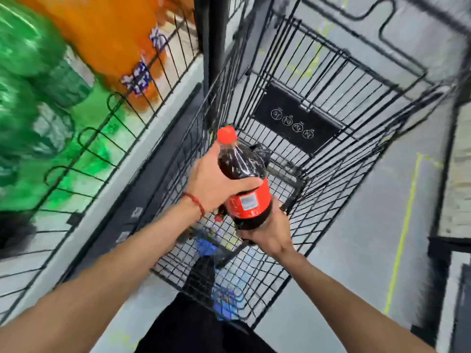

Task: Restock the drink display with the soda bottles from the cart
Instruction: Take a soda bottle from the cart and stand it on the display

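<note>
A large cola bottle (243, 174) with a red cap and red label is held over the black wire cart (318, 103). My left hand (211, 183) grips its upper body, thumb across the front above the label. My right hand (267, 230) holds the bottle's base from below. A second dark bottle with a red cap (221, 214) lies partly hidden under the held one in the cart. The drink display (122, 115), a wire-fronted shelf, stands on the left with green bottles (30, 98) and orange bottles (107, 39), all blurred.
A black post (216, 59) rises between the display and the cart. The cart's folded child seat flap (298, 121) faces me. Grey floor with a yellow line (405, 225) lies to the right. A dark fixture (453, 289) stands at the right edge.
</note>
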Demonstrator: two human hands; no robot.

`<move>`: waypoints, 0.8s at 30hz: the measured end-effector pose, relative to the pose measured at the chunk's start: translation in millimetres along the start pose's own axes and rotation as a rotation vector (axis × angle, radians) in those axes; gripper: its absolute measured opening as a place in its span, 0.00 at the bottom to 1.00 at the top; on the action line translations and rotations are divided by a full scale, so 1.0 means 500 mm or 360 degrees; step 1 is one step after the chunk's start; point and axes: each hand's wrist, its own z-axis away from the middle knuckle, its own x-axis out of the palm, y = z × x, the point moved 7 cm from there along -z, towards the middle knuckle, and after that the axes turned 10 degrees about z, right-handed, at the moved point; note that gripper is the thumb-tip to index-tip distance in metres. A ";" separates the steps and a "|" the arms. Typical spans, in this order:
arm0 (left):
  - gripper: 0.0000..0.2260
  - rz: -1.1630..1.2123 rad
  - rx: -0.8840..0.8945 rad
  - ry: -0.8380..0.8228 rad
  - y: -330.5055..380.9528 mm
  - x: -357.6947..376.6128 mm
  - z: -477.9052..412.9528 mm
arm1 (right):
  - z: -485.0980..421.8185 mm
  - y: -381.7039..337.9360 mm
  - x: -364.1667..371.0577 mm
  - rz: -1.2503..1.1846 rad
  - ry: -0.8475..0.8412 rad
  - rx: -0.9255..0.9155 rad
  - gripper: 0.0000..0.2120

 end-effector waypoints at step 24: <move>0.34 -0.0051 0.0526 0.0687 0.241 -0.244 0.676 | 0.496 -0.232 -0.032 0.0014 0.0106 -0.0826 0.52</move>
